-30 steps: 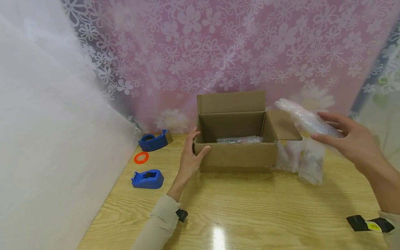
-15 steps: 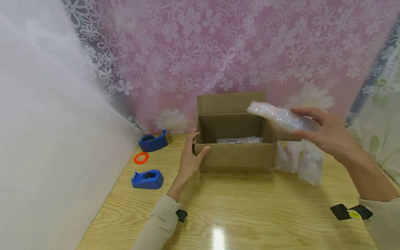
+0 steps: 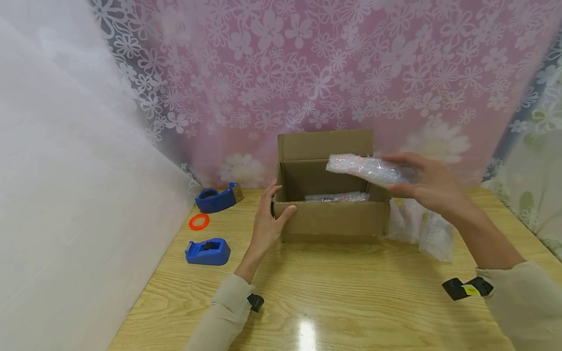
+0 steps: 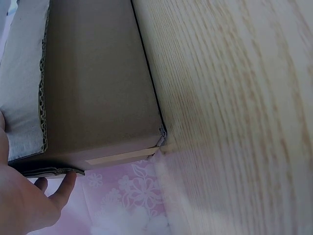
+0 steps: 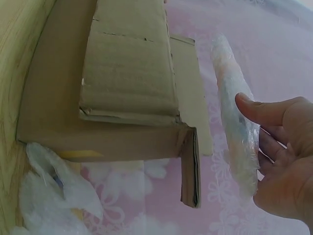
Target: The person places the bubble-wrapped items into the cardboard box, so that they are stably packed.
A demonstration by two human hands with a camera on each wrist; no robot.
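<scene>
An uncovered cardboard box [image 3: 335, 219] stands on the wooden table, its back flap raised and its right flap folded outward. My left hand [image 3: 269, 219] grips the box's left front corner, thumb on the front and fingers along the left side. Between thumb and fingers, my right hand [image 3: 432, 183] holds a bubble-wrapped package [image 3: 364, 168] above the right part of the box opening. What the wrap contains is blurred by the plastic, with pinkish tints showing in the right wrist view. Inside the box lies another bubble-wrapped package [image 3: 338, 196].
More bubble-wrapped packages [image 3: 436, 236] lie against the box's right side. To the left are a blue tape gun [image 3: 217, 200], an orange ring [image 3: 199, 222] and a blue tape dispenser [image 3: 208, 252]. A flowered pink curtain [image 3: 325, 73] hangs behind, and white sheeting [image 3: 79, 185] borders the left.
My right hand has carried the bubble-wrapped package leftward, from beyond the right flap to over the box opening. The left hand has stayed on the box corner.
</scene>
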